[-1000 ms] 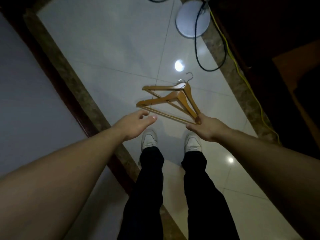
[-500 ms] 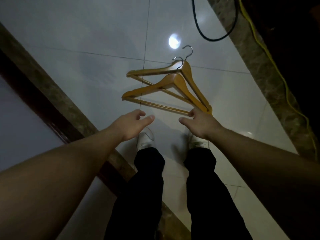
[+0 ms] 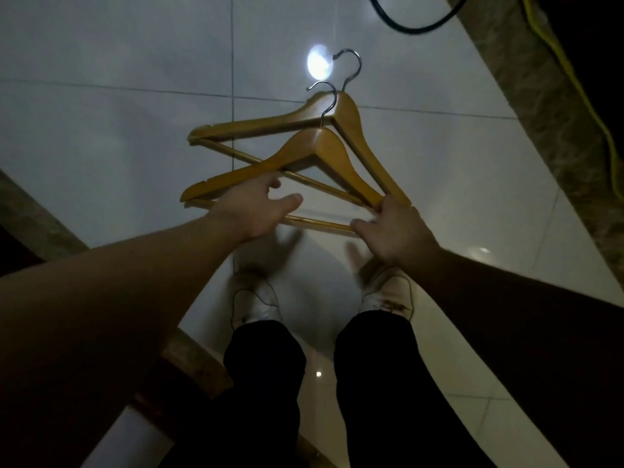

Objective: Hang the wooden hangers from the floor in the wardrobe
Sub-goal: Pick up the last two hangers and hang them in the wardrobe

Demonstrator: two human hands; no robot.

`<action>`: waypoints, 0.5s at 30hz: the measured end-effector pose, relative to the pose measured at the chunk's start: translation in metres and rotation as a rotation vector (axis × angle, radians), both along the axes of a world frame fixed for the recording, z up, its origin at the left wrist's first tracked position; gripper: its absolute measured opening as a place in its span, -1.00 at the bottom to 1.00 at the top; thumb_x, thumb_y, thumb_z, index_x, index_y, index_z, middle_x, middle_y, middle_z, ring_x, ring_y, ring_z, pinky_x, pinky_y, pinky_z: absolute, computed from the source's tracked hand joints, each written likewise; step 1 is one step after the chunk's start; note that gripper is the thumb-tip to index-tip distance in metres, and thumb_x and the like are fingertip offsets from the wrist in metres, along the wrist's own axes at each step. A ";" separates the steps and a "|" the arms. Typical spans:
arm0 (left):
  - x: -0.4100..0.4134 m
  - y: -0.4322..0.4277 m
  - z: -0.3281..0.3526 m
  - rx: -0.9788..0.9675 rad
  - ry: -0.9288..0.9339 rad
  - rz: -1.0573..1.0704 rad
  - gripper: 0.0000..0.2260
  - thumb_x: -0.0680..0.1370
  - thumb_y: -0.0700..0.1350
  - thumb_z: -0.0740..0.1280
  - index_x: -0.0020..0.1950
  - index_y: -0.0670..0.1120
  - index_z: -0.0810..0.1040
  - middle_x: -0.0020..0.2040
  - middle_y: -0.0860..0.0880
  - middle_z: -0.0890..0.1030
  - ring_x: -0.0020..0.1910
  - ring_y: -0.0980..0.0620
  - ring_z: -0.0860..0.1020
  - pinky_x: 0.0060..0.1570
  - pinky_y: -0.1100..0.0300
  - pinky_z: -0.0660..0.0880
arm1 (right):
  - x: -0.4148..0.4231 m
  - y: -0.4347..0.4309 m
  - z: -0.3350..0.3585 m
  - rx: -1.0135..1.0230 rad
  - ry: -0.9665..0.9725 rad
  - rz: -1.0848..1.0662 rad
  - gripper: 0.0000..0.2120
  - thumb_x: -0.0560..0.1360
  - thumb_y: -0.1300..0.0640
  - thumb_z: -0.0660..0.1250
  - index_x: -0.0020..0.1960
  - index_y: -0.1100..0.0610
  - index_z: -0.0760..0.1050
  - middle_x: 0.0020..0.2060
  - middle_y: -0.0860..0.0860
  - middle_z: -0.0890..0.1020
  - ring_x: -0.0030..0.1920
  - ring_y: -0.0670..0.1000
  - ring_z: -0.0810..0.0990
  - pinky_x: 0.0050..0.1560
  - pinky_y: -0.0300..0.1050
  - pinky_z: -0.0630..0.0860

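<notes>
Two wooden hangers with metal hooks lie overlapping on the white tiled floor in front of my feet. The near hanger (image 3: 314, 146) partly covers the far hanger (image 3: 270, 121). My left hand (image 3: 250, 207) hovers over the near hanger's left arm and bottom bar, fingers spread, index fingertip at the arm. My right hand (image 3: 393, 229) is at the right ends of both hangers. Its fingertips rest on the near hanger's right end and its thumb lies against that hanger's bottom bar. The corner itself is hidden under the hand.
A black cable (image 3: 415, 27) loops on the floor at the top. A yellow cable (image 3: 574, 79) runs along a marble border strip (image 3: 540, 106) on the right. Another marble strip (image 3: 30, 217) crosses at the left. My white shoes (image 3: 258, 300) stand just behind the hangers.
I have bent lower, so the hangers look closer. Both hands moved forward and down: the left now over the near hanger's left arm, the right closing on its right end.
</notes>
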State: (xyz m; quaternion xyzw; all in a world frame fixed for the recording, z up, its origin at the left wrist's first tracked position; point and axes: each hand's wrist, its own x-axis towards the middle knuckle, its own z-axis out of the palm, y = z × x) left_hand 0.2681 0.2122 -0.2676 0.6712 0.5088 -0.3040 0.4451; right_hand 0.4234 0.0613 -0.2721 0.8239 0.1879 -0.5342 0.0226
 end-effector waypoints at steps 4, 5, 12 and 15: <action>0.008 0.004 -0.026 0.211 -0.001 -0.187 -0.49 0.53 0.14 0.36 0.40 -0.05 0.41 0.33 -0.15 0.48 0.30 -0.15 0.46 0.23 -0.06 0.45 | -0.001 0.012 -0.024 0.056 -0.084 0.009 -0.57 0.43 -0.27 0.30 0.08 0.05 0.44 -0.09 0.04 0.57 -0.07 0.12 0.59 0.05 0.14 0.60; 0.009 0.008 -0.034 0.257 0.012 -0.247 -0.50 0.52 0.10 0.38 0.39 -0.06 0.41 0.32 -0.17 0.46 0.30 -0.18 0.44 0.24 -0.09 0.44 | -0.001 0.014 -0.028 0.077 -0.116 -0.004 -0.55 0.40 -0.29 0.29 0.06 0.05 0.44 -0.10 0.04 0.56 -0.09 0.13 0.60 0.02 0.15 0.61; 0.016 0.032 -0.077 0.410 0.089 -0.352 -0.56 0.46 -0.16 0.38 0.33 -0.08 0.40 0.18 -0.19 0.55 0.19 -0.25 0.50 0.09 -0.13 0.49 | 0.002 0.016 -0.054 0.076 -0.269 0.106 -0.55 0.49 -0.13 0.36 0.25 0.10 0.41 0.13 0.13 0.46 0.15 0.18 0.48 0.12 0.16 0.54; 0.020 0.036 -0.086 0.474 0.109 -0.503 -0.73 0.50 -0.17 0.32 0.20 -0.09 0.50 0.06 -0.20 0.58 0.09 -0.26 0.52 -0.06 -0.10 0.49 | 0.003 0.017 -0.063 0.080 -0.285 0.189 -0.70 0.55 -0.06 0.32 0.20 0.08 0.47 0.08 0.11 0.46 0.11 0.16 0.47 0.10 0.11 0.52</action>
